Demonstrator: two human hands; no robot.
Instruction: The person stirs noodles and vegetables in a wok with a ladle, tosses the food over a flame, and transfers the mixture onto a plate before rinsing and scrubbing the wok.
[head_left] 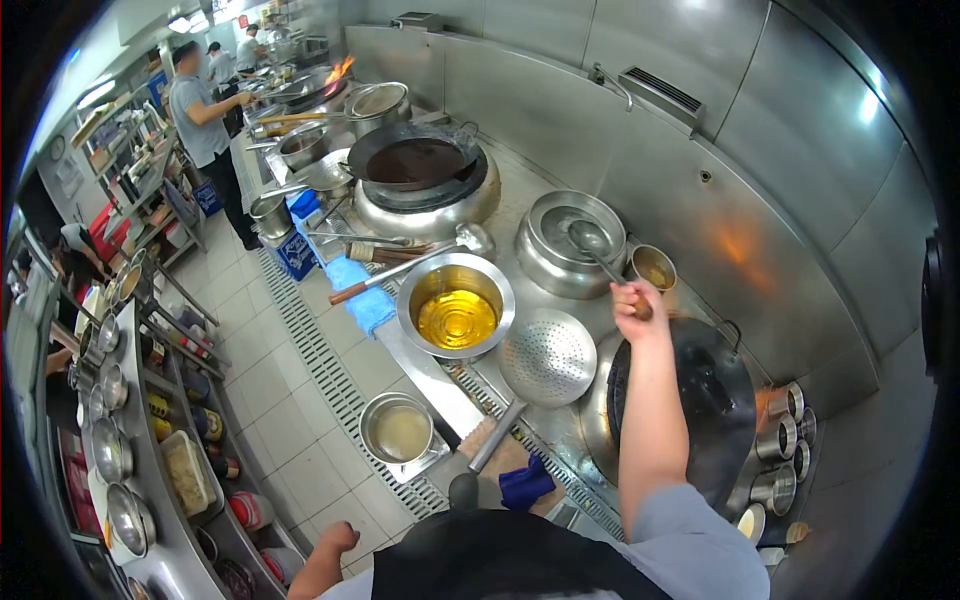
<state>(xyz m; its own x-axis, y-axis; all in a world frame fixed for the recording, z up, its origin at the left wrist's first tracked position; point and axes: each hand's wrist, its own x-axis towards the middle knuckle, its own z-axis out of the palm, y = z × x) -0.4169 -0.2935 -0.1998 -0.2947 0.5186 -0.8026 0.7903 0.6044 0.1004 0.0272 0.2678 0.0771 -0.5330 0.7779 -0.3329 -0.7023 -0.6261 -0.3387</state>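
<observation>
My right hand is closed round the wooden handle of a steel ladle, whose bowl is over a round steel pot. Beside that pot stands a small metal container. Below my right forearm is a large dark wok. My left hand hangs low over the floor, fingers curled, nothing visible in it. Ahead of me are a steel pot of yellow oil, a perforated strainer and a smaller pot of cloudy liquid.
A second wok sits on a burner further along. Steel cups line the right side. A shelf unit with bowls stands left. A co-worker stands near a flaming wok at the back.
</observation>
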